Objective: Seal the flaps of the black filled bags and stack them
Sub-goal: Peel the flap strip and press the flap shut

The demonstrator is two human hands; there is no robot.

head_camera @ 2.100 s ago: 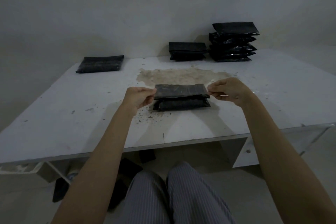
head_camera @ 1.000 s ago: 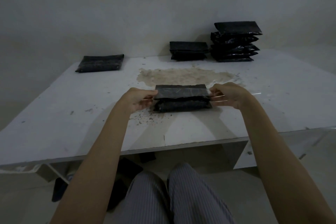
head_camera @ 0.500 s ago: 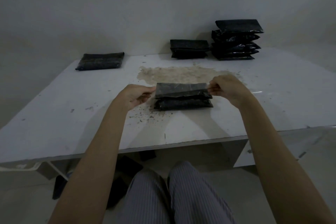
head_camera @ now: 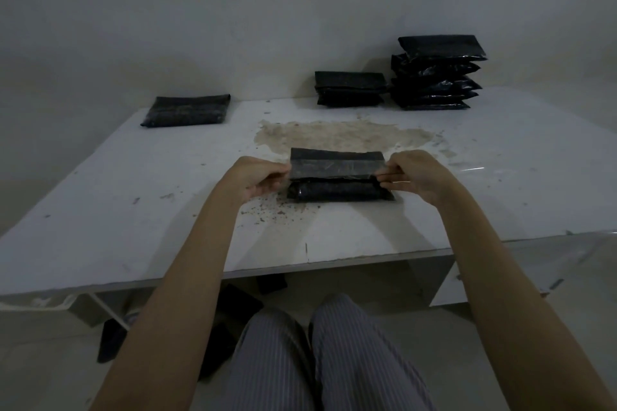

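A filled black bag (head_camera: pixel 337 190) is shown lying on the white counter (head_camera: pixel 133 210), near the front edge and just this side of a brownish stain (head_camera: pixel 340 135). Its flap (head_camera: pixel 335 165) is held raised and stretched flat; one end is pinched by the fingers of the left hand (head_camera: pixel 255 178), the other by the fingers of the right hand (head_camera: pixel 412 173). Both sets of fingers are curled narrowly on the flap ends. The body of the bag is judged to be plump, soft and moderately heavy, since it sags into a rounded pillow shape. The film is glossy and is expected to be slippery and easily creased; the flap is thin and limp, so it is best taken at both ends and kept taut while being folded down. For stacking, the bag is better gripped by its two short sides. A tall stack (head_camera: pixel 437 73) and a low stack (head_camera: pixel 350 88) are seen at the far right, and a single bag (head_camera: pixel 187 110) at the far left. Loose crumbs (head_camera: pixel 270 210) lie beside the bag.
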